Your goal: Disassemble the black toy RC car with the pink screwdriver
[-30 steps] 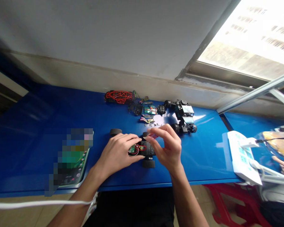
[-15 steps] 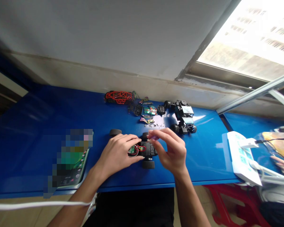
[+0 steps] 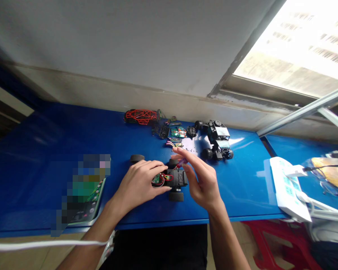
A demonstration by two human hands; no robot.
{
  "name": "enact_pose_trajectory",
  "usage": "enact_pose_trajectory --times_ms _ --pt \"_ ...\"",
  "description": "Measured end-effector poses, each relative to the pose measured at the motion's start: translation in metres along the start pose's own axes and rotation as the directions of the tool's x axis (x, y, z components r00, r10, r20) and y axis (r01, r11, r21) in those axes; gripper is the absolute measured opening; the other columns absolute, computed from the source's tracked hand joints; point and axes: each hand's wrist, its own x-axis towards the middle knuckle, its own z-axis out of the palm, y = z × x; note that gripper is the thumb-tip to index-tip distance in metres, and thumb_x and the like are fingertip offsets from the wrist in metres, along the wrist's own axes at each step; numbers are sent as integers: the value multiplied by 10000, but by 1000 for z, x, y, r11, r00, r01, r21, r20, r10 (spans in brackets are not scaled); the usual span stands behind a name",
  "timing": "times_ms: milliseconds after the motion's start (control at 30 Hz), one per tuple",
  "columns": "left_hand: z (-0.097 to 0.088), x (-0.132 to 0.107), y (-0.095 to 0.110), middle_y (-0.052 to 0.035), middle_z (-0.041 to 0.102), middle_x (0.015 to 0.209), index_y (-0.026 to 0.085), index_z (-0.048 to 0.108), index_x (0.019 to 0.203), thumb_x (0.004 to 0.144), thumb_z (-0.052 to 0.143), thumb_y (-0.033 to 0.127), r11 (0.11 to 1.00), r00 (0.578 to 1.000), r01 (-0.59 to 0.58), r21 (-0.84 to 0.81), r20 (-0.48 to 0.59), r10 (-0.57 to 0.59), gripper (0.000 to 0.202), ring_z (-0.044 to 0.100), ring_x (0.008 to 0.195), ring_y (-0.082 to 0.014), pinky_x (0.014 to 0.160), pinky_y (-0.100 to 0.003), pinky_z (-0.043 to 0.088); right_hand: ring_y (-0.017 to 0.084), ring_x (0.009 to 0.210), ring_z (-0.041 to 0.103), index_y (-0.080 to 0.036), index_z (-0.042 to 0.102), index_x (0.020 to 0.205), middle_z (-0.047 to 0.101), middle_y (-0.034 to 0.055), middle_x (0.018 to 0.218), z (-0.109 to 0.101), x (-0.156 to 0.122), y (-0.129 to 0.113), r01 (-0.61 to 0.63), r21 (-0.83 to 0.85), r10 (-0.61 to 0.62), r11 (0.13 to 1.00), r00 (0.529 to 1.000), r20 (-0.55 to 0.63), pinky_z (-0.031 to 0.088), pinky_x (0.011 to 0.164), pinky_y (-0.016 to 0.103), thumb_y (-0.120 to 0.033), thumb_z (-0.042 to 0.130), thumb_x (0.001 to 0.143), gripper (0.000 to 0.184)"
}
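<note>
Fingers (image 3: 154,165) of the left hand (image 3: 139,183) lie pressed together and curled over the black toy car chassis (image 3: 173,178), thumb tucked against its near edge, so the hand grips the frame from nine o'clock. The right hand (image 3: 201,180) stands at three o'clock of the chassis with its fingers straightened and held loosely side by side, thumb and forefinger tips pinching a small reddish part (image 3: 181,162) just above the chassis; the part is too small and blurred to say what it is. The chassis rests on the blue table (image 3: 45,150) near the front edge, at the six o'clock end, its green circuit board (image 3: 157,179) and red wire (image 3: 166,176) exposed, one black wheel (image 3: 176,196) toward the person and another wheel (image 3: 137,158) beyond the left knuckles.

At twelve o'clock, well apart from the hands, lie a red roll-cage shell (image 3: 141,116), a cluster of small parts (image 3: 173,133) and a complete dark toy truck (image 3: 218,139). A phone (image 3: 87,198) lies at nine o'clock, a white device (image 3: 288,187) at three o'clock
</note>
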Motion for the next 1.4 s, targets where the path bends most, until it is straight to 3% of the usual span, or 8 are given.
enact_pose_trajectory --times_ms 200,400,500,633,733,933,1200,1400 --pt "0 -2 -1 -70 755 1276 218 723 1213 773 890 449 1000 1000 -1 -1 5 1 524 736 1099 -286 958 -414 548 191 916 752 -292 685 1348 776 58 1079 10 -1 6 37 -12 -39 999 983 -180 645 829 357 -48 625 970 453" --pt "1 -3 -2 -68 756 1277 209 728 1227 786 878 469 1000 1000 4 -3 11 -4 534 736 1098 -286 969 -430 547 150 699 605 -273 768 1059 644 15 836 13 2 12 24 -94 -49 995 960 -274 537 612 307 -92 782 880 255" --pt "0 -2 -1 -67 757 1272 208 730 1218 780 886 464 1000 1000 2 -3 8 -2 531 735 1101 -286 968 -431 545 167 784 654 -276 742 1186 672 38 922 8 2 12 -8 -87 -13 996 972 -233 580 692 333 -117 709 945 290" --pt "-1 -1 0 -64 757 1272 213 731 1207 776 891 448 1000 1000 2 -6 5 -2 517 736 1098 -282 961 -424 545 230 1119 714 -283 616 1431 713 99 1300 1 0 8 -43 32 46 999 994 -97 613 948 439 -85 493 1038 457" --pt "-1 -1 -1 -64 757 1272 220 731 1205 775 889 455 1000 1000 2 -6 4 -2 515 737 1090 -281 946 -415 549 228 1158 731 -302 561 1497 682 83 1409 2 -3 6 -34 93 39 995 998 -55 607 1012 450 -53 467 1036 532" --pt "0 -3 -2 -71 750 1288 212 724 1220 782 883 458 1000 1000 6 -8 6 -6 527 733 1097 -283 963 -420 547 205 973 765 -323 677 1376 785 45 1120 12 -2 7 40 74 -26 996 982 -187 650 870 390 -9 626 956 527" --pt "0 -1 -1 -76 762 1260 206 734 1214 782 880 474 1000 1000 5 -4 5 -5 530 738 1091 -295 962 -436 549 157 692 608 -285 785 1073 660 17 832 16 0 14 24 -12 -27 1000 950 -311 542 601 322 -121 810 864 267" --pt "-1 -1 0 -68 757 1276 218 735 1207 777 886 458 1000 1000 3 -3 0 -3 515 736 1098 -289 969 -424 545 211 1011 738 -305 686 1358 742 79 1194 6 -1 8 -30 79 41 996 988 -146 630 875 399 -98 580 1010 419"
